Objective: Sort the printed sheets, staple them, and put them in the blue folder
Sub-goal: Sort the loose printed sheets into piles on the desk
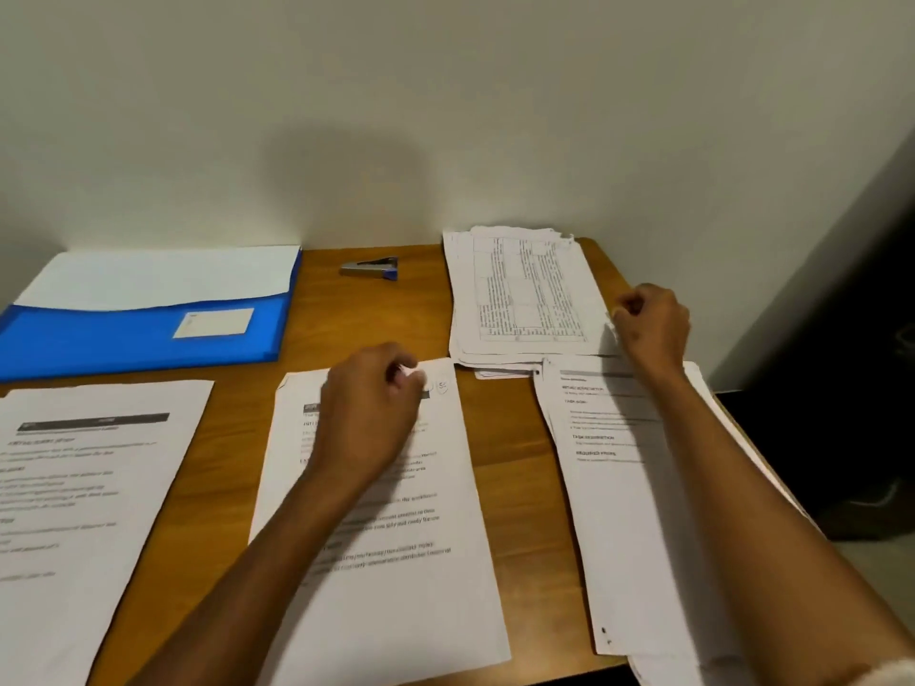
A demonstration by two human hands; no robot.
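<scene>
A person's two bare arms reach over a wooden desk (237, 462) against a pale wall (445, 116). The messy stack (520, 294) of printed sheets lies at one o'clock; the right hand (651, 321) is at its right edge, fingers curled, seemingly pinching a sheet's edge, though blur hides the contact. The left hand (369, 418), loosely curled, rests on the middle pile (391, 561) at six o'clock. Further piles lie at eight o'clock (84, 487) and four o'clock (638, 512). The blue folder (124, 339) lies open at ten o'clock, with the stapler (370, 268) at twelve.
</scene>
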